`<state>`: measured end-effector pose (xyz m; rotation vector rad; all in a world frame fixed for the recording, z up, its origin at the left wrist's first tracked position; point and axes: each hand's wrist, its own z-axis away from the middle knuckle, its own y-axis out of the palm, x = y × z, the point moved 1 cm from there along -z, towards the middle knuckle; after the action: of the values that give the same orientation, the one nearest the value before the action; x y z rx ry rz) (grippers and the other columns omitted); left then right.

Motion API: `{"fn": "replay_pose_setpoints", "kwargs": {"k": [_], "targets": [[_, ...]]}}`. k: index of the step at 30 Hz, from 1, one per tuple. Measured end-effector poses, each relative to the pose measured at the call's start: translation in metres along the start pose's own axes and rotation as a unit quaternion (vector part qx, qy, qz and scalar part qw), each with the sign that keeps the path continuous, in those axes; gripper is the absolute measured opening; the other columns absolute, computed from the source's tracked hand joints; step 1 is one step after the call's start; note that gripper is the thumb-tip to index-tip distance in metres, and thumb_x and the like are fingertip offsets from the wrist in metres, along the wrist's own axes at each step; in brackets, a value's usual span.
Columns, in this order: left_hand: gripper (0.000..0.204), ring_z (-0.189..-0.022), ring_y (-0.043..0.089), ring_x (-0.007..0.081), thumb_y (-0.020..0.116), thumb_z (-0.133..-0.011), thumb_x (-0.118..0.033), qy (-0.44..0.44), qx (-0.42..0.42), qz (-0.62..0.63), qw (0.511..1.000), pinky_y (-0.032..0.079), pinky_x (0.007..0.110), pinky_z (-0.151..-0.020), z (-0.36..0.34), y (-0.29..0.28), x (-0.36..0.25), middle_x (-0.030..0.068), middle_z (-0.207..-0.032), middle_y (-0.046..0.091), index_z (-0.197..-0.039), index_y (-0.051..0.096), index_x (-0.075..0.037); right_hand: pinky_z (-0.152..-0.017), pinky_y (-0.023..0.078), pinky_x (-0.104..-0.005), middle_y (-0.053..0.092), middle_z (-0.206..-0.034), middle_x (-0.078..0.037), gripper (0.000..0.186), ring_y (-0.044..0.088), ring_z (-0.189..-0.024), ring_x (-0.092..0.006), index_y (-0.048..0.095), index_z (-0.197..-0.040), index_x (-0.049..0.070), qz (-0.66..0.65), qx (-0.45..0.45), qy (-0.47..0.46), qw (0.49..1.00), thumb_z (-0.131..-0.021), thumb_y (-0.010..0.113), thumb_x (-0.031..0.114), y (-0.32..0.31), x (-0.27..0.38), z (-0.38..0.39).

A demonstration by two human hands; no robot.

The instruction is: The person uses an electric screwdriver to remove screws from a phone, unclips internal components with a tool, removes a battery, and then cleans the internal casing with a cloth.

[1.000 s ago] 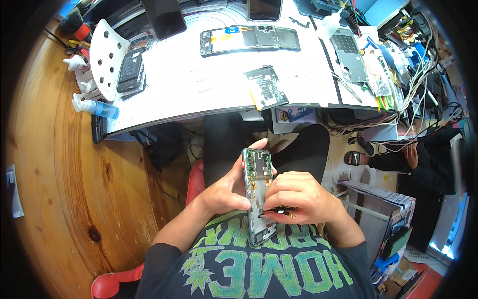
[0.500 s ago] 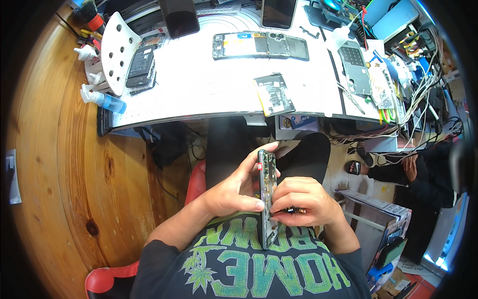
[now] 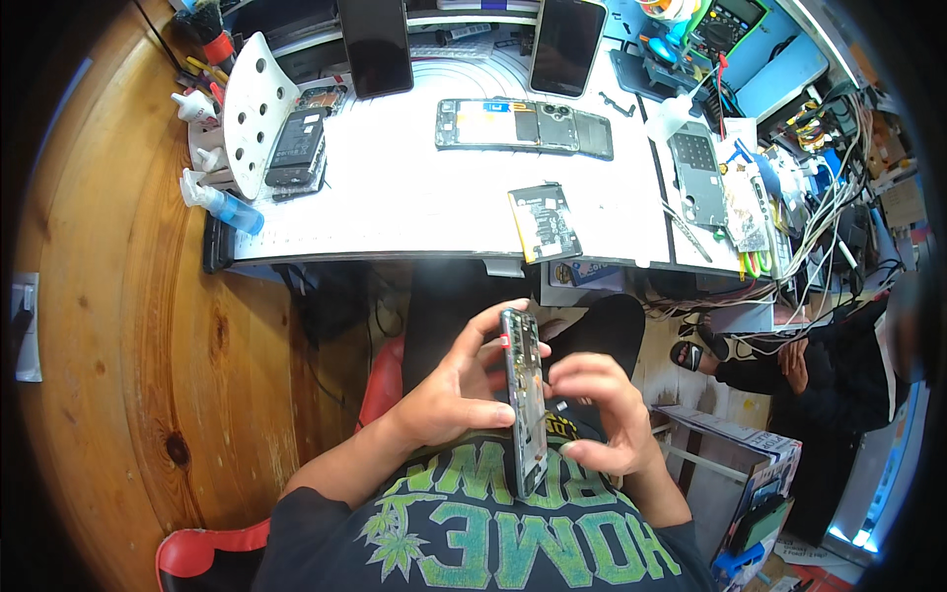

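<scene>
My left hand (image 3: 459,395) grips an opened phone (image 3: 526,405) by its edge, the thumb on the near side and the fingers round the top. The phone stands on edge in front of my shirt, its bare inner parts turned to the right, with a small red mark near the top. Just right of it, my right hand (image 3: 607,409) is open, thumb and fingers apart. A tiny pale piece (image 3: 562,406) shows by its fingers; whether they touch it I cannot tell.
On the white worktop (image 3: 395,212) lie a loose phone battery (image 3: 545,222), an opened phone (image 3: 523,128), tweezers (image 3: 688,229) and stacked phone parts (image 3: 298,148). A blue-liquid bottle (image 3: 222,205) stands left. Tangled cables (image 3: 829,227) hang right, near another person's hand (image 3: 794,365).
My right hand has opened its pinch and drawn slightly away from the phone; the small dark part it held no longer shows clearly. The left hand keeps its grip. The view has shifted.
</scene>
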<state>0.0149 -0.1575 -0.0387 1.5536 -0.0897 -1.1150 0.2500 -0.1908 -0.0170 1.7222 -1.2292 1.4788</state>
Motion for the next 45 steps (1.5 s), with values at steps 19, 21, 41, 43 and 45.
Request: {"fn": "replay_pose_setpoints", "kwargs": {"k": [19, 21, 41, 43, 45], "targets": [[0.107, -0.137, 0.05, 0.0458, 0.074, -0.083, -0.003, 0.289, -0.058, -0.092, 0.951, 0.049, 0.059, -0.109, -0.019, -0.005, -0.017, 0.0223, -0.158, 0.032, -0.163, 0.008, -0.027, -0.109, 0.049, -0.0401, 0.06, -0.138, -0.023, 0.086, 0.062, -0.127, -0.0283, 0.045, -0.148, -0.001, 0.02, -0.122, 0.115, 0.986, -0.078, 0.091, 0.019, 0.029, 0.026, -0.042], [0.106, -0.137, 0.05, 0.0458, 0.073, -0.083, 0.001, 0.301, -0.058, -0.074, 0.949, 0.05, 0.059, -0.108, -0.019, -0.005, -0.02, 0.0213, -0.158, 0.032, -0.162, 0.009, -0.027, -0.109, 0.049, -0.04, 0.061, -0.136, -0.022, 0.085, 0.062, -0.127, -0.0279, 0.045, -0.147, -0.001, 0.019, -0.124, 0.104, 0.987, -0.079, 0.091, 0.02, 0.029, 0.027, -0.048], [0.092, -0.127, 0.057, 0.0468, 0.081, -0.088, -0.033, 0.417, -0.135, 0.025, 0.898, 0.058, 0.062, -0.094, 0.006, -0.054, -0.048, 0.0232, -0.156, 0.036, -0.158, 0.021, -0.025, -0.082, 0.052, -0.047, 0.068, -0.102, -0.024, 0.061, 0.066, -0.096, -0.0396, 0.057, -0.121, -0.007, 0.425, -0.125, 0.237, 0.865, -0.08, 0.086, 0.028, -0.011, -0.006, -0.159], [0.096, -0.127, 0.056, 0.0477, 0.083, -0.086, -0.03, 0.439, -0.153, 0.023, 0.885, 0.058, 0.063, -0.094, 0.016, -0.058, -0.054, 0.0239, -0.156, 0.036, -0.159, 0.019, -0.025, -0.07, 0.054, -0.0378, 0.073, -0.086, -0.018, 0.047, 0.07, -0.074, -0.0297, 0.063, -0.116, -0.005, 0.387, -0.097, 0.246, 0.883, -0.081, 0.085, 0.019, -0.019, -0.014, -0.167], [0.098, -0.128, 0.056, 0.048, 0.084, -0.085, -0.027, 0.446, -0.168, 0.009, 0.879, 0.057, 0.063, -0.096, 0.022, -0.062, -0.06, 0.0241, -0.156, 0.036, -0.159, 0.019, -0.025, -0.07, 0.053, -0.0357, 0.072, -0.085, -0.016, 0.037, 0.069, -0.074, -0.0242, 0.066, -0.109, -0.004, 0.311, -0.125, 0.204, 0.92, -0.084, 0.082, 0.017, -0.014, -0.008, -0.196]]}}
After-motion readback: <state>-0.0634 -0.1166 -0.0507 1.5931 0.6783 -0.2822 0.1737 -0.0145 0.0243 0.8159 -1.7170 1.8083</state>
